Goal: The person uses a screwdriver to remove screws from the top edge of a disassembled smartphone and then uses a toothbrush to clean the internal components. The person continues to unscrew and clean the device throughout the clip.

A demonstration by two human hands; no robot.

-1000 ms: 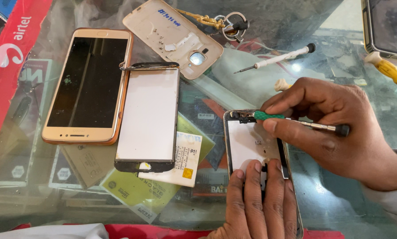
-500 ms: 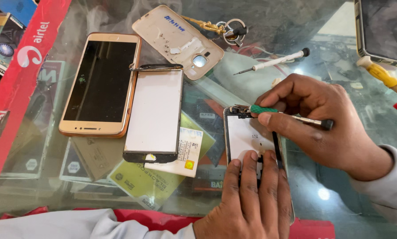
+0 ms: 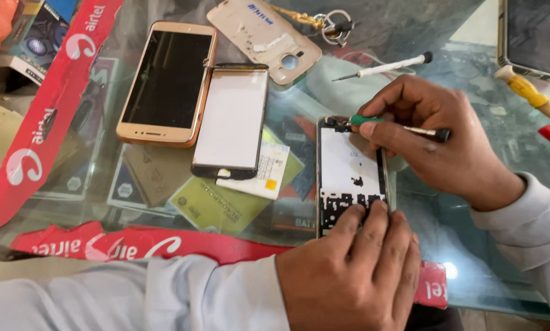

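gripping a green-handled screwdriver (image 3: 397, 125) at right of centre, the right hand (image 3: 437, 138) sets its tip on the top edge of the opened phone (image 3: 350, 175), whose white inner plate shows dark patches. the left hand (image 3: 354, 270), lower centre, presses its fingers flat on that phone's lower end. upper left lie two more phones: a gold phone (image 3: 167, 83) and a pale screen panel (image 3: 232, 119); one back cover (image 3: 262, 37) lies above them.
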